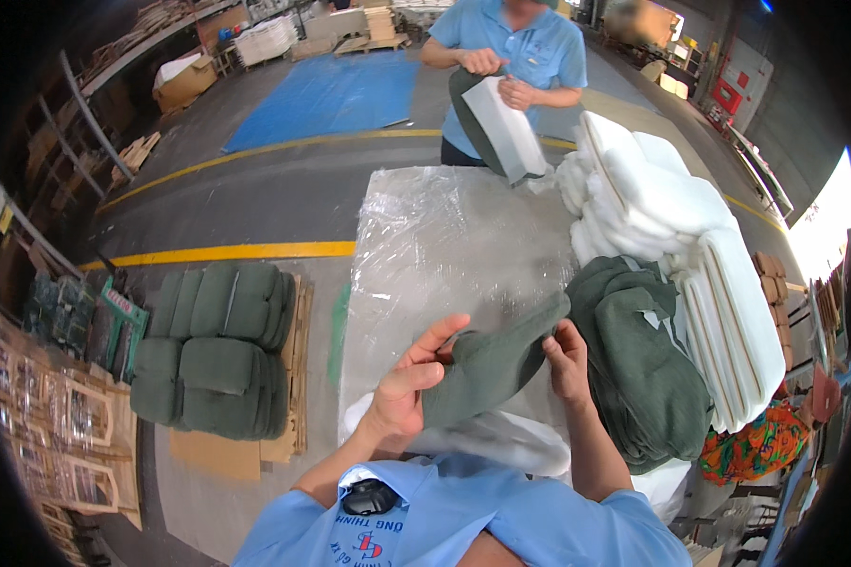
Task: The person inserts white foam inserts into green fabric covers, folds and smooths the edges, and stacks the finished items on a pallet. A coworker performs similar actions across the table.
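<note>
A dark green fabric cover point(492, 364) is stretched between my two hands above the near part of the table. My left hand point(399, 387) is at its left end, the thumb and a finger apart and the other fingers partly hidden by the cloth. At its right end, my right hand point(565, 364) pinches the edge between thumb and fingers. Below the cover, a white padded piece point(501, 442) lies close to my body, blurred and partly hidden. A pile of dark green covers point(633, 369) is just right of my right hand.
Plastic film covers the table point(463, 217). White cushion pads point(719, 302) are stacked at the right. Dark green cushions point(222, 350) sit on cardboard at the left. Across the table, a co-worker in a blue shirt point(539, 42) holds a white pad point(506, 128) partly inside a green cover.
</note>
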Demonstrator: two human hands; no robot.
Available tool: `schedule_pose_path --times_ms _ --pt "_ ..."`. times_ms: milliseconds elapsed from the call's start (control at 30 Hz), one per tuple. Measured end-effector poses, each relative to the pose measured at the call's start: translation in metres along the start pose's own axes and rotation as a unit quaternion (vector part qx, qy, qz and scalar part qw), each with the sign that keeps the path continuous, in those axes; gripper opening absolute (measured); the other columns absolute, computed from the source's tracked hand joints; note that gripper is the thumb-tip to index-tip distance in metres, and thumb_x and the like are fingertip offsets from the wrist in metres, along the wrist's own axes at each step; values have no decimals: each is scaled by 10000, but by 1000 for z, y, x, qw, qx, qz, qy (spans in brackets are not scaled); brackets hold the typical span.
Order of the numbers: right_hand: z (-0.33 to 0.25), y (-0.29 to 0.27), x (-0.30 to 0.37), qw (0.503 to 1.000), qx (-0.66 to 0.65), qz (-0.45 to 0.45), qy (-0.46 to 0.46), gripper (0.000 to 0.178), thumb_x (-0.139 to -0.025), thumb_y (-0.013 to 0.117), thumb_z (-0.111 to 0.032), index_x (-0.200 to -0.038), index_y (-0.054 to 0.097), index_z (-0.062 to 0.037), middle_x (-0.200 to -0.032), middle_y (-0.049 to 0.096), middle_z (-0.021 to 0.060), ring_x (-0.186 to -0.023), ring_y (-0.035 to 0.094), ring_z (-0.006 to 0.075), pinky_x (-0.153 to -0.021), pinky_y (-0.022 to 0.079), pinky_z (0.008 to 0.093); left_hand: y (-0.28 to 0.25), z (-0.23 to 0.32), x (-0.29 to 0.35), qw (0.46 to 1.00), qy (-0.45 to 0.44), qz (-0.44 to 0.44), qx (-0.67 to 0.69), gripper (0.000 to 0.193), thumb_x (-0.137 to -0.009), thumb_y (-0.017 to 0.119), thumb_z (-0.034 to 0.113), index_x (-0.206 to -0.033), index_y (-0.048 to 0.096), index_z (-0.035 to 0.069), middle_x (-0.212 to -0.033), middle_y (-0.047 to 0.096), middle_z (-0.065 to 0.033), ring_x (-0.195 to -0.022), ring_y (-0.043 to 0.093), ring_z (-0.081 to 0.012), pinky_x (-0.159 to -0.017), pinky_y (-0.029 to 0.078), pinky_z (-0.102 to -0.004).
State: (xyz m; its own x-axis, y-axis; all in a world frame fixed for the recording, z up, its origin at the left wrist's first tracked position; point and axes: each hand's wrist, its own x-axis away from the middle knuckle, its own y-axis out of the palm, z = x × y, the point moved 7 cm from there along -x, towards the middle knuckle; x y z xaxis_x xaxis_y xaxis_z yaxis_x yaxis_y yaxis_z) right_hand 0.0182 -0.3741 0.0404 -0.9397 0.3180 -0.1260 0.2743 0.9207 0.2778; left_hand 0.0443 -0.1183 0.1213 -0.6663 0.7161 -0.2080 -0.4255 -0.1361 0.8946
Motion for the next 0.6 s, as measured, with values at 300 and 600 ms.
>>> schedule_pose_path --times_ms 300,600 --pt "-100 -57 53 980 199 -19 12 166 -942 801 -110 -1005 660 -48 -1006 668 -43 -903 590 75 -814 450 261 5 11 21 997 30 -41 64 520 -1039 649 109 -1545 538 58 -1489 625 -180 -1386 611 -320 -1180 491 -474" --pt "-235 85 60 781 337 -525 36 205 -941 777 -196 -977 706 -6 -878 665 71 -755 638 190 -650 476 359 -55 -46 94 986 16 141 89 358 -1083 610 101 -1433 605 30 -1336 710 -114 -1228 704 -228 -1064 565 -366"
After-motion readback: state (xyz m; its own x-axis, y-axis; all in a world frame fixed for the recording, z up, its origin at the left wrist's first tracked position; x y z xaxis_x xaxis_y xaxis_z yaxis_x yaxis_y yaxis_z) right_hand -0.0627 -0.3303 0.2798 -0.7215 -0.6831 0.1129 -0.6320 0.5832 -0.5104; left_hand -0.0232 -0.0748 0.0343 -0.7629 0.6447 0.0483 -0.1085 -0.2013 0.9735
